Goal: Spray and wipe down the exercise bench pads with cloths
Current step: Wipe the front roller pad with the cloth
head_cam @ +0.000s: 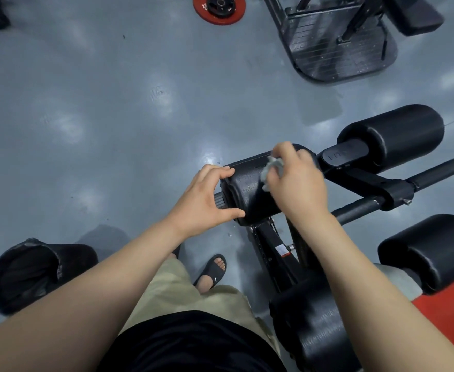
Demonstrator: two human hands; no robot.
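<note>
The right grip [295,183] pinches a limp, bunched cloth [273,167] against the firm roller pad [247,194]; the left grip [207,194], curled round the pad's end, likely stops it spinning.

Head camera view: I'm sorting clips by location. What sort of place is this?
Most likely a gym: a red weight plate on the floor, black roller pads on an exercise bench.

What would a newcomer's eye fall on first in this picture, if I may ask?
At centre, the right hand presses a crumpled pale grey cloth onto a black cylindrical roller pad, while the left hand grips the pad's end. A round red weight plate lies on the grey floor at the top, and a black lined bin stands at lower left.
</note>
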